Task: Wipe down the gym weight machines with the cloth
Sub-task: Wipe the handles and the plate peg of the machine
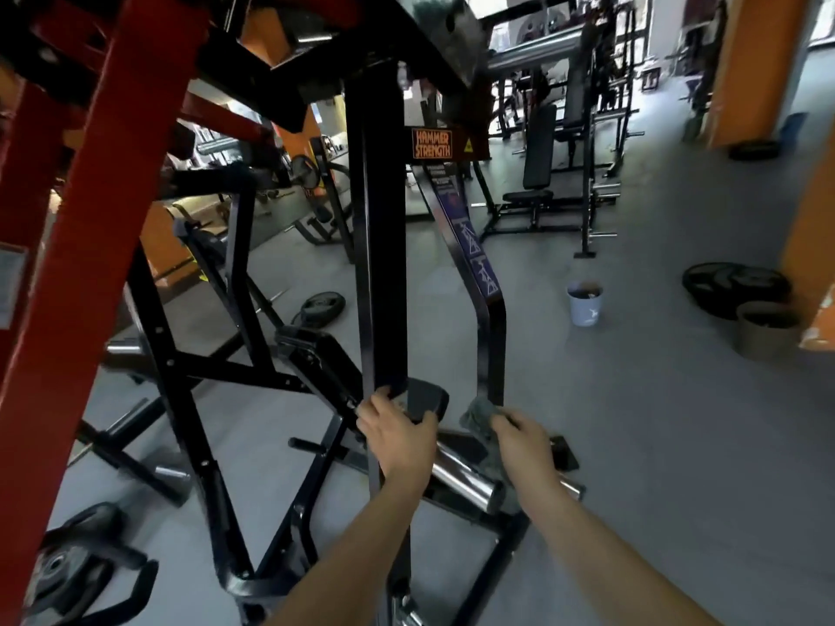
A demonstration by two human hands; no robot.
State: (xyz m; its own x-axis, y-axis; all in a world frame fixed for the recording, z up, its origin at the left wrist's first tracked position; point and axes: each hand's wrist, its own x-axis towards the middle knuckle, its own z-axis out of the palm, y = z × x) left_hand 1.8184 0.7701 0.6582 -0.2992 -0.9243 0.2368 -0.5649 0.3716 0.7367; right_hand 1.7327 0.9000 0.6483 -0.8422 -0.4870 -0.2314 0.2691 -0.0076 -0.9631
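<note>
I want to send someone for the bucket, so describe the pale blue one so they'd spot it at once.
Find the black machine with the orange Hammer Strength sign. On the grey floor to its right, just past the bent post with purple labels, stands the pale blue bucket. Unlike the tan bucket beside the orange pillar, it stands alone and bears a small white mark.

We look across a grey floor (655,445) to orange pillars (750,61) on the right, a black bench (537,160) farther back, and a pale bucket (585,305) standing on the floor.
</note>
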